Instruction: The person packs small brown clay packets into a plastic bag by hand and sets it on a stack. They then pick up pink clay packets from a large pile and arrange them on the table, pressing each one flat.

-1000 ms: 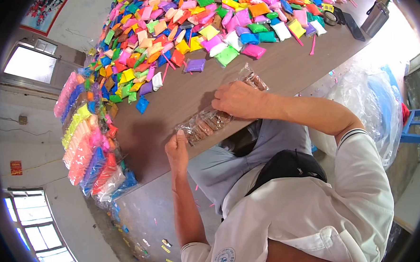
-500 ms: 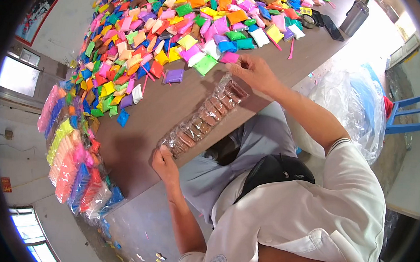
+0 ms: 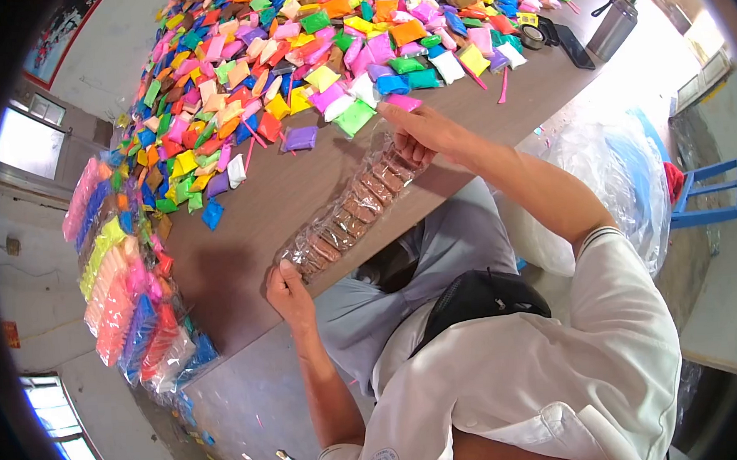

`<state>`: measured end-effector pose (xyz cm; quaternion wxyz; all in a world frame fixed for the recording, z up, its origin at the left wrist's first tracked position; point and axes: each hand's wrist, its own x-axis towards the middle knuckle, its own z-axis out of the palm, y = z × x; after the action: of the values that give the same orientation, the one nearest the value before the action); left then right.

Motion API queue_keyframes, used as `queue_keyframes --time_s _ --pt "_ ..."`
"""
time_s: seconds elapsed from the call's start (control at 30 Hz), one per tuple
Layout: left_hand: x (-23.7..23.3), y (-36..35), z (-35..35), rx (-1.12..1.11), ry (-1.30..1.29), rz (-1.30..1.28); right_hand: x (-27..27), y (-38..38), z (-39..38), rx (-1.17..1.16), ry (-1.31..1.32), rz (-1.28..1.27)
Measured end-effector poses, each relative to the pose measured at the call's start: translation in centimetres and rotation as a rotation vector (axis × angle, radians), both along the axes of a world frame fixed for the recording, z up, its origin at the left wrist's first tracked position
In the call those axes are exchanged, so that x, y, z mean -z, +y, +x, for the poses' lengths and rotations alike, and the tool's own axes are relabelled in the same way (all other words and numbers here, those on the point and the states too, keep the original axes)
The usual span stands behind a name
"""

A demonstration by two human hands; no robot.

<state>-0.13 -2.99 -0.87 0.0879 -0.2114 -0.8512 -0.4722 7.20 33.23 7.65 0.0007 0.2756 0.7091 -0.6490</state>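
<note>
A long clear plastic bag (image 3: 357,207) with a row of several brown packets inside lies slanted along the table's near edge. My left hand (image 3: 290,294) grips its lower left end, thumb on top. At the upper right end, my right hand (image 3: 420,133) is over the bag, its fingers curled down around the plastic. Just beyond that hand are a pink packet (image 3: 403,102) and a light green packet (image 3: 354,117). A purple packet (image 3: 299,139) lies farther left on the brown table (image 3: 259,211).
A large heap of colourful packets (image 3: 235,79) covers the table's far side. Bagged packets (image 3: 121,276) hang at the left edge. A tape roll (image 3: 532,37), a phone (image 3: 576,47) and a metal flask (image 3: 614,28) stand or lie at the right. A blue stool (image 3: 710,194) is beyond.
My right hand has shifted slightly left and turned over the bag's upper end, its fingers now curled down on it. My left hand keeps its hold at the other end.
</note>
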Motion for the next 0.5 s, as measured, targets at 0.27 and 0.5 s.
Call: queue_keyframes --time_s 0.27,0.5 --pt "0.2 -0.2 -0.1 0.008 0.014 -0.034 -0.3 0.6 -2.1 -0.046 -0.156 0.084" --pt "-0.2 0.1 0.1 0.009 0.030 -0.024 1.3 1.3 -2.8 -0.076 -0.120 0.074"
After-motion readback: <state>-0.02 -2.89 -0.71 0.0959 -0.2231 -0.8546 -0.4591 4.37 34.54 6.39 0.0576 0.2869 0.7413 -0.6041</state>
